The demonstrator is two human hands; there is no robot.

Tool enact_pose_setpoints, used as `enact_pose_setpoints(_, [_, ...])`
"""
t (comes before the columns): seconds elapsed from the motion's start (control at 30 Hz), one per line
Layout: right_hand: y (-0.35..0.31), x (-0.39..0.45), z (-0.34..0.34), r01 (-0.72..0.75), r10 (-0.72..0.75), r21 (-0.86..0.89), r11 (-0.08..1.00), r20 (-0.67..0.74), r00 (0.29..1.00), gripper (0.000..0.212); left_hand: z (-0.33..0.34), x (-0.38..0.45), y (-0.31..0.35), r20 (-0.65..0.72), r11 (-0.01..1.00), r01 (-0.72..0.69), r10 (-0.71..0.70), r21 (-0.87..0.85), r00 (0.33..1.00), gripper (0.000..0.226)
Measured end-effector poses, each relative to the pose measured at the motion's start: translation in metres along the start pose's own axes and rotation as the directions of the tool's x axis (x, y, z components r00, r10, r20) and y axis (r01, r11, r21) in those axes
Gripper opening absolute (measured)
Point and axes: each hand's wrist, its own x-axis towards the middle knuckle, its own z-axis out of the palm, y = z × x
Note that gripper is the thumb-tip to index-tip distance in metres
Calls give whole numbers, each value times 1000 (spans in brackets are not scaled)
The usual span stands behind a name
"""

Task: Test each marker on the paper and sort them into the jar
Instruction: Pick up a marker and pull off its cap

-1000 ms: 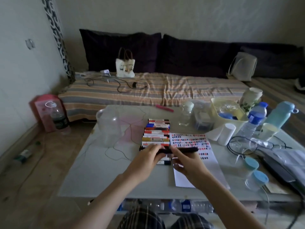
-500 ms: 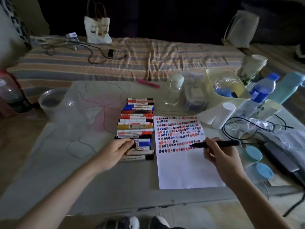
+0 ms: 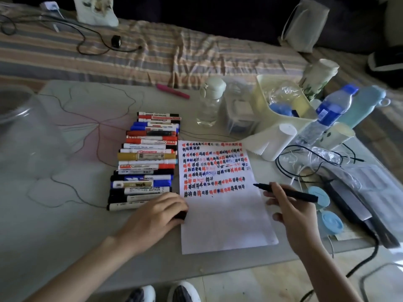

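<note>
Beside paper (image 3: 224,223): right fingers (image 3: 275,194) grip black marker (image 3: 290,193); left fingers (image 3: 174,205) curl round half-hidden cap (image 3: 181,214).

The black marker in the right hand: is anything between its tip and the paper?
Nothing visible. The black marker tip hangs just off the right edge of the paper, held by the right hand.

One marker (image 3: 142,190) near the near end of the row of markers (image 3: 148,162) reads "MARKER" on its white barrel; the labels on the other barrels are too blurred to read; the paper (image 3: 220,192) carries rows of small red, black and blue test marks, none legible as words.
</note>
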Motion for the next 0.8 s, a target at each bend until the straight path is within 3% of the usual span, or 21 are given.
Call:
enact_pose_setpoints(0.13, [-2,1,34,72,-67,-65,995,70,995,11,12,-7,-1,-71,1000,-11,11,-2,997,32])
enact_pose_setpoints(0.33, [18,-14,110,183,-127,-178,967,286,950,6,13,-12,-2,-170,999,-39,45,36,984,32])
enact_pose_setpoints(0.43, [36,-19,124,178,-118,-231,957,251,961,11,17,-16,-6,-160,999,-37,37,8,986,30])
enact_pose_setpoints(0.53, [51,-21,122,263,-195,-342,902,221,956,8,20,-17,-10,-190,998,-51,43,-38,981,28])
enact_pose_setpoints(0.8, [48,-22,134,322,-241,-384,865,244,939,19,17,-16,-12,-164,996,-14,-1,-91,987,25])
